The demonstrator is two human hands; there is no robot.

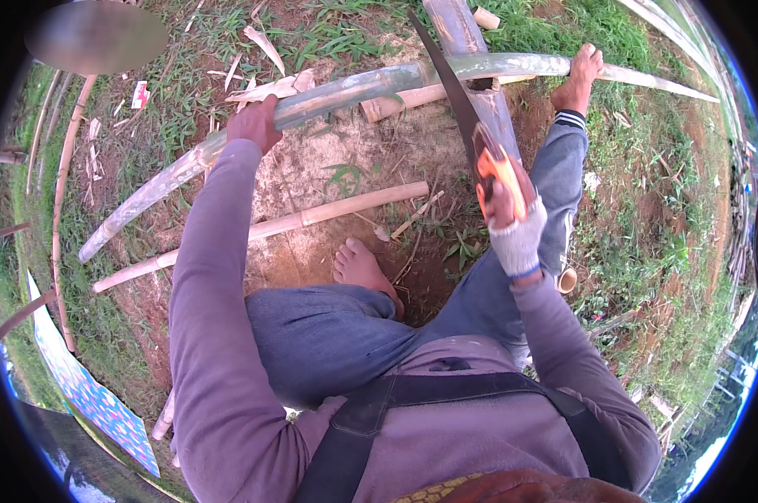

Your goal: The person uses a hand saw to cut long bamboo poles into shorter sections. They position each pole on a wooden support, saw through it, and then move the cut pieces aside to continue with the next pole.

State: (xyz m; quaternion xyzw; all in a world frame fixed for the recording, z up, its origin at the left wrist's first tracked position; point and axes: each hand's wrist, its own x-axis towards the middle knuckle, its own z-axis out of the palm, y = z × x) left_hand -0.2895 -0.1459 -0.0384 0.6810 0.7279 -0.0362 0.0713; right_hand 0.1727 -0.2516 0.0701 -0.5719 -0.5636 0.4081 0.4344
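Note:
A long green-grey bamboo pole (pixel 345 90) lies across in front of me, over a thicker bamboo log (pixel 494 117). Bare, my left hand (pixel 256 126) is closed round the pole left of the middle. In a pale work glove, my right hand (pixel 513 205) grips the orange handle of a hand saw (pixel 456 88). Its dark blade points up and away, crossing the pole close to the log. Whether the teeth touch the bamboo, I cannot tell. My bare right foot (pixel 578 77) presses on the pole further right.
A thinner cut bamboo length (pixel 312 216) lies on the soil near my left foot (pixel 364 267). A short bamboo piece (pixel 404 102) sits beneath the pole. Husks and splinters litter the grass. A patterned sheet (pixel 102 402) is at the lower left, and stacked poles (pixel 737 184) line the right edge.

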